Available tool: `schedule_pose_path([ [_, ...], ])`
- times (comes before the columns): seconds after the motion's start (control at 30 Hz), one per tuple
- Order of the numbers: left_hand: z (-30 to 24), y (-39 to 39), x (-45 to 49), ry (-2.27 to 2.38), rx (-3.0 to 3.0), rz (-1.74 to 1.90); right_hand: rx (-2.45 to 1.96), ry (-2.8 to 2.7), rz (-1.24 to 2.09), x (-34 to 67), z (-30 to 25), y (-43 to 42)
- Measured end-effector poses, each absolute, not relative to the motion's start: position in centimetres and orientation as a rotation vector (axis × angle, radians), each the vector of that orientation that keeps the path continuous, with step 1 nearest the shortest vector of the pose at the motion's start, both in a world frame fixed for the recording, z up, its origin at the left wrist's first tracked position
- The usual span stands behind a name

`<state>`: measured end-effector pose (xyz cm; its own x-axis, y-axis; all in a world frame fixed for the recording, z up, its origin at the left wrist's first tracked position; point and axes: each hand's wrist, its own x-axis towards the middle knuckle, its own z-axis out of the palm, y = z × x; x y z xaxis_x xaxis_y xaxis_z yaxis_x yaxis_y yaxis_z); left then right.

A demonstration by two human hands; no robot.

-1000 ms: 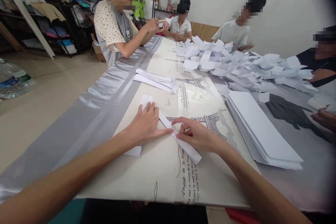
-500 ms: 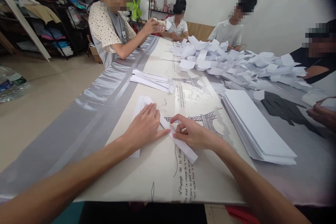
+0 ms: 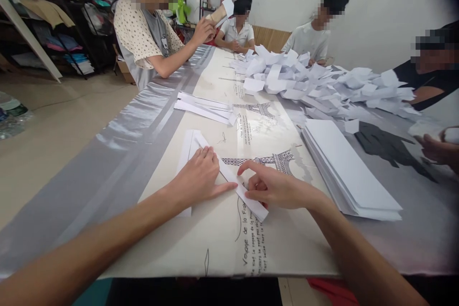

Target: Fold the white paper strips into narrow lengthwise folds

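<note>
A narrow folded strip of white paper (image 3: 256, 206) lies slantwise on the patterned tablecloth (image 3: 215, 248). My left hand (image 3: 199, 172) rests flat across its upper part, thumb stretched out along the strip. Under that hand, another white paper piece (image 3: 186, 146) shows at the left, partly covered. My right hand (image 3: 278, 187) is at the strip's lower part, index finger bent and apart from the thumb, whose tip is at the strip's edge. Nothing shows between these fingers. Farther up lie several loose white paper strips (image 3: 202, 107).
At the right stands a stack of long white sheets (image 3: 349, 167), with a dark flat item (image 3: 389, 146) beyond it. A big heap of folded white papers (image 3: 304, 79) covers the far table. Several people sit around; one at the left (image 3: 158, 38) holds up a papery bundle.
My right hand has slid slightly down and right along the strip. My left hand has shifted a little downward, uncovering the strip's top end. The person at the left has raised the bundle.
</note>
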<state>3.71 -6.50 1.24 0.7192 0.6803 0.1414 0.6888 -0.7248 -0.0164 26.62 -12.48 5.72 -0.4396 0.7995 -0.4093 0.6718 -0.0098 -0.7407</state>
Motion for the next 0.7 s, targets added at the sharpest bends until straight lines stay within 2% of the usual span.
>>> schedule_pose_path([
  [0.5,1.2,-6.8,4.3,-1.128,-2.808,-0.182,-1.610,-2.226,1.401,26.3,5.6,-12.3],
  [0.7,1.2,-6.8,4.3,-1.140,-2.809,-0.135,-1.528,-2.400,1.050,27.2,5.4,-12.8],
])
